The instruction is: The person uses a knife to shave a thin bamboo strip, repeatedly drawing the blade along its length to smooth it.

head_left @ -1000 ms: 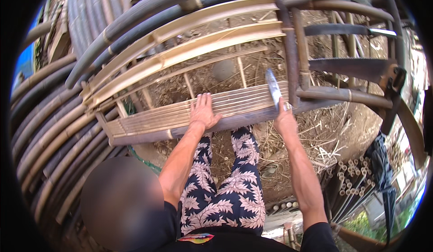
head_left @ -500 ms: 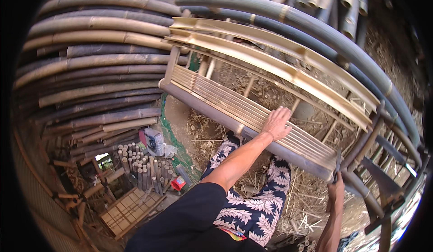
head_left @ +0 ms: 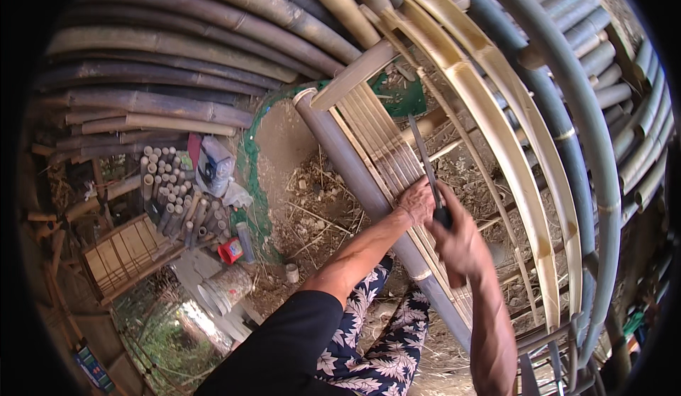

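A frame of thin bamboo slats lies before me, bordered on the near side by a thick bamboo pole and at the far end by a short bamboo crosspiece. My left hand is on the slats, fingers drawn together around them, partly covered by the other hand. In my right hand, which is slightly blurred, is a long-bladed knife. I grip its dark handle, and the blade points away over the slats, close beside my left fingers. Whether the edge touches a slat I cannot tell.
Two split bamboo lengths run along the frame's far right side, with thick dark poles beyond. Stacked bamboo poles fill the upper left. Short cut tubes, a red container and a white bucket stand at left.
The view has swung to the right. My right hand has brought the knife from the frame's right end to beside my left hand. My left hand, flat before, has drawn its fingers in.
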The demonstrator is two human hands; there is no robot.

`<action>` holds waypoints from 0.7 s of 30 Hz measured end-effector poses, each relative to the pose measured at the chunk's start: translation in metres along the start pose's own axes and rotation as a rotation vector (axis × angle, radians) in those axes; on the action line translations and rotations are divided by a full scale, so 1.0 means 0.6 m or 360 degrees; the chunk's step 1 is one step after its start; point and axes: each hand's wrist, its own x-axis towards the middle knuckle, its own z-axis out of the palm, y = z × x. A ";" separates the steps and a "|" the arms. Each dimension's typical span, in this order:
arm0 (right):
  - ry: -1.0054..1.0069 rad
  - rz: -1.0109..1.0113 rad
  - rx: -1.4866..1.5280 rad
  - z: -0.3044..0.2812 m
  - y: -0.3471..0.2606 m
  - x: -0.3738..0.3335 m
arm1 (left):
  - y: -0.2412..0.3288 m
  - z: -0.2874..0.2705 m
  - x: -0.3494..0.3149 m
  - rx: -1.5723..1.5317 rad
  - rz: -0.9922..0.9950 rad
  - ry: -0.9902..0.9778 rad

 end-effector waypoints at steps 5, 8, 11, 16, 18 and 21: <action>0.0104 0.0305 0.0262 0.015 -0.101 0.229 | -0.061 -0.001 0.009 -0.3278 -0.1017 -0.0079; -0.0342 0.0239 -0.0127 0.053 -0.063 0.289 | -0.024 0.019 0.018 -0.3872 -0.1143 -0.0172; -0.0176 0.0449 0.0177 0.042 -0.118 0.279 | 0.035 0.023 0.001 -0.4459 -0.1229 0.0449; -0.0231 0.0509 0.0030 0.078 -0.134 0.255 | 0.059 0.038 -0.010 -0.2942 -0.0962 0.0045; -0.0149 0.0531 0.0075 0.090 -0.143 0.253 | 0.046 0.020 -0.018 -0.2813 -0.0828 -0.0029; -0.0157 0.0151 -0.0188 0.092 -0.072 0.252 | 0.053 0.036 0.000 -0.2688 -0.0835 0.0050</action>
